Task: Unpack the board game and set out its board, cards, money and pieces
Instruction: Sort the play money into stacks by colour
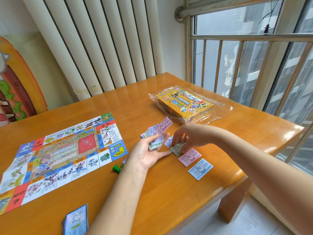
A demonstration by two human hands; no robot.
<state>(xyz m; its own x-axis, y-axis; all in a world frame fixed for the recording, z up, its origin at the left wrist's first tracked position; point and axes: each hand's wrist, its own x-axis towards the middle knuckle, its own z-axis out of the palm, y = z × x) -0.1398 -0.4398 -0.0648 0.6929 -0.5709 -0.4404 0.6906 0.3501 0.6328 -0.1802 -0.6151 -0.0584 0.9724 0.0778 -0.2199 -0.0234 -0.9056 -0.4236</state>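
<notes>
My left hand point(149, 152) lies palm up and holds a stack of play money point(155, 136), pink and purple notes fanned at the top. My right hand point(182, 138) reaches down, its fingers pinching a green note point(176, 149) that lies on the table. A pink note point(189, 156) and a blue note point(200, 168) lie side by side to the right. The paper game board point(55, 155) is spread flat at the left. A green pawn point(116, 168) sits by its corner. A deck of cards point(76, 220) lies at the near edge.
The yellow game box point(184, 104) rests on a clear plastic wrapper point(218, 107) at the far right of the wooden table point(169, 192). A white radiator stands behind the table, and window bars run along the right. The table's right edge drops off near the notes.
</notes>
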